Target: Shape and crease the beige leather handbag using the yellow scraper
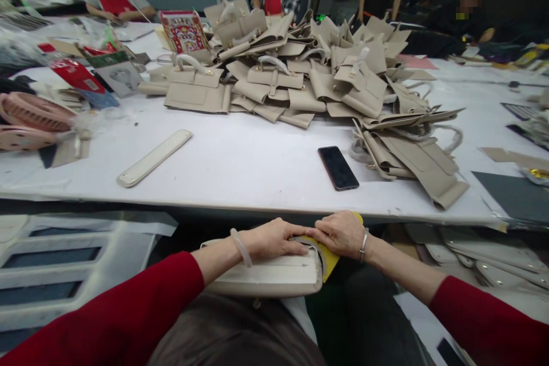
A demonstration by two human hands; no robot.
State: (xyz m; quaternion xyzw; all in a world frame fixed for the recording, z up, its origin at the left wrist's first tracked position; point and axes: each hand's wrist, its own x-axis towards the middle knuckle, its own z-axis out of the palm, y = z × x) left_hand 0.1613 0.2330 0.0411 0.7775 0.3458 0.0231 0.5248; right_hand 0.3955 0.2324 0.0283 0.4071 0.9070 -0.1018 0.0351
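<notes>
On my lap lies a beige handbag, on its side, with a pale panel facing up. My left hand rests over its upper edge near the right end, thumb on the panel and fingers along the edge, gripping it. At that same corner my right hand is closed round a flat yellow piece, whose kind I cannot make out. The yellow piece sits against the bag's right end. The fingertips of both hands meet there, and my right fingers hide part of the yellow piece.
A large pile of beige bags covers the table's far middle. Nearer are a phone and a long pale strip. Pink round items stand left; stacked flat panels lie low right. Several people are beyond the table.
</notes>
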